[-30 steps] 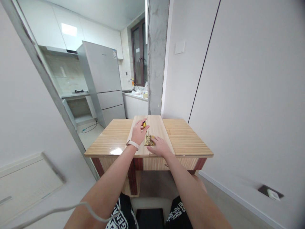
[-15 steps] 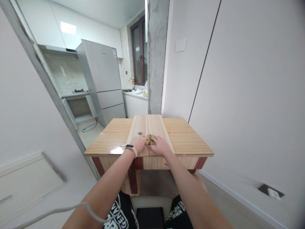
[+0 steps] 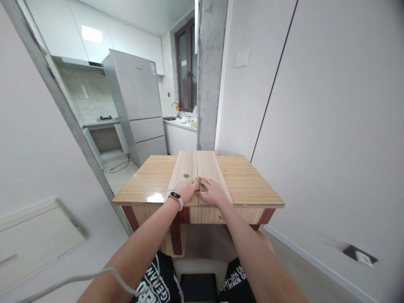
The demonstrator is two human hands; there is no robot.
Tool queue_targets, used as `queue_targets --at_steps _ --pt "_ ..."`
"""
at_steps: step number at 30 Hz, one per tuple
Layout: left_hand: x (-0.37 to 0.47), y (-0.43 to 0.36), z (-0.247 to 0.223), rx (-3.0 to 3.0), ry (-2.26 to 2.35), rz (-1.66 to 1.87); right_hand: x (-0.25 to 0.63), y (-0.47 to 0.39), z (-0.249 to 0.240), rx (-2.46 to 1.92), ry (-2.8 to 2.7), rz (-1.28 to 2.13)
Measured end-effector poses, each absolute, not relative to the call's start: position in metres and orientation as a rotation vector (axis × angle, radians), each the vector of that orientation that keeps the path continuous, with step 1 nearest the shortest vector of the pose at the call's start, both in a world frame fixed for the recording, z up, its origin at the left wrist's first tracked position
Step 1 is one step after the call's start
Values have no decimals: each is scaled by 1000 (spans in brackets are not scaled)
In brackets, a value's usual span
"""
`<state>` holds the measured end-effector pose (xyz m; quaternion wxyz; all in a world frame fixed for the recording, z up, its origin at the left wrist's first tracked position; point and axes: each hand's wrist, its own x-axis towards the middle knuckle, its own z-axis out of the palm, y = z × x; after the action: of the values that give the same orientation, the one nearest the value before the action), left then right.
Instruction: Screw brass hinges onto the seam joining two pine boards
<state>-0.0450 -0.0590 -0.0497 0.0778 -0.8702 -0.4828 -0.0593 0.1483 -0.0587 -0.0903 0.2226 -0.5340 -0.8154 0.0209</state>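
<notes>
- Biggest thing we've got is the white wall (image 3: 331, 105), filling everything from about 1 to 4 o'clock (we're putting the clock's centre on the hinge, btw).
- Next, the tall silver fridge (image 3: 135, 92) up at 11 o'clock, in the kitchen.
- Then our wood-grain tabletop (image 3: 255, 183), straight ahead, glossy patch at 8 o'clock.
- Two pale boards (image 3: 211, 168) lie side by side on it, seam running roughly 12 to 6.
- Our right hand (image 3: 215, 192) comes in from 4 o'clock, thumb and fingers gripping the hinge's right leaf.
- Our left hand (image 3: 185, 191), wearing a watch (image 3: 175, 195), sits at 8 o'clock, fingers curled with the tips at the hinge's left side. We can't tell if it's clasping anything underneath.
- The brass hinge (image 3: 199, 184) is dead centre, over the seam, between both hands.
- A thin metal rod (image 3: 166, 190) pokes out at 9 o'clock past the left hand; we can't see its other end.
- Smallest: a clump of tiny metal bits (image 3: 186, 175) at 10 o'clock on the left-hand board, probably screws, too small for us to be sure.
</notes>
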Motion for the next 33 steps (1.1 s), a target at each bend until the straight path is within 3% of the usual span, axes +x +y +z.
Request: queue_targets --at_steps 15,28,33 --pt "-88 4 -62 -2435 -2014 -755 151 -54 -98 -1502 -2242 74" --pt "-82 27 -73 -2496 -1979 -760 154 -54 -97 -1496 -2231 61" --pt "-78 31 -62 -2439 -1955 -999 154 -54 -97 -1493 -2227 47"
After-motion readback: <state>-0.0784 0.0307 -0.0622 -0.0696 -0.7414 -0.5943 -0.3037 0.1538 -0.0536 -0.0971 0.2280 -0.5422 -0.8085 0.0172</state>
